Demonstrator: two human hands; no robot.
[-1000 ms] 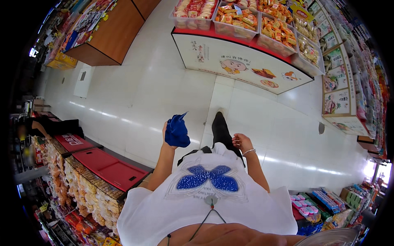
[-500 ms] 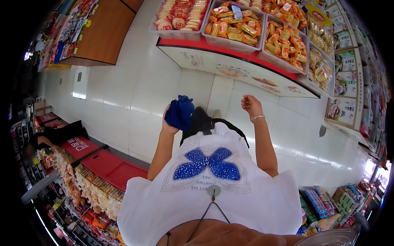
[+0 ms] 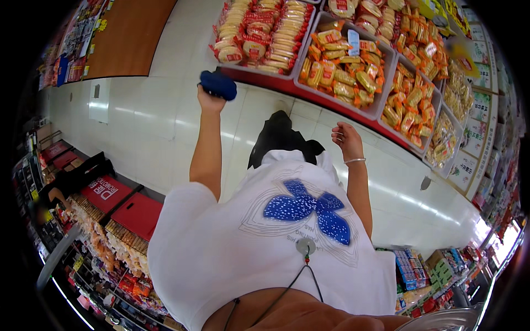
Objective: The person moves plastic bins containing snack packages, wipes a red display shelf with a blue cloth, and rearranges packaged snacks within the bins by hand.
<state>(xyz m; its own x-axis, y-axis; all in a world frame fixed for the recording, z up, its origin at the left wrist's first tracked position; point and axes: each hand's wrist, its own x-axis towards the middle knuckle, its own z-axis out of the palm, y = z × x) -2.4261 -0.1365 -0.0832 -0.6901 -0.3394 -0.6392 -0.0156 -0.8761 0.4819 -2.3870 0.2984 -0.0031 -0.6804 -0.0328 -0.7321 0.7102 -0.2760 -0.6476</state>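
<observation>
My left hand is closed round a bunched dark blue cloth, held out ahead of me over the floor. The cloth is near the front corner of a display of packaged snacks and looks slightly smeared by motion. My right hand hangs in front of the display, apart from it, with a bracelet at its wrist. Its fingers are loosely curled, and I see nothing in them. Closest to it is a clear plastic bin of snacks in orange and gold wrappers.
Another bin holds stacked round biscuits. A brown wooden counter stands at the far left. Red-topped shelving with hanging goods runs along my left. Boxed goods are stacked at the lower right. Shiny pale floor tiles lie between them.
My left arm has swung forward and left with the blue cloth. The snack display is nearer and turned in view. My right hand stays beside me, fingers still curled.
</observation>
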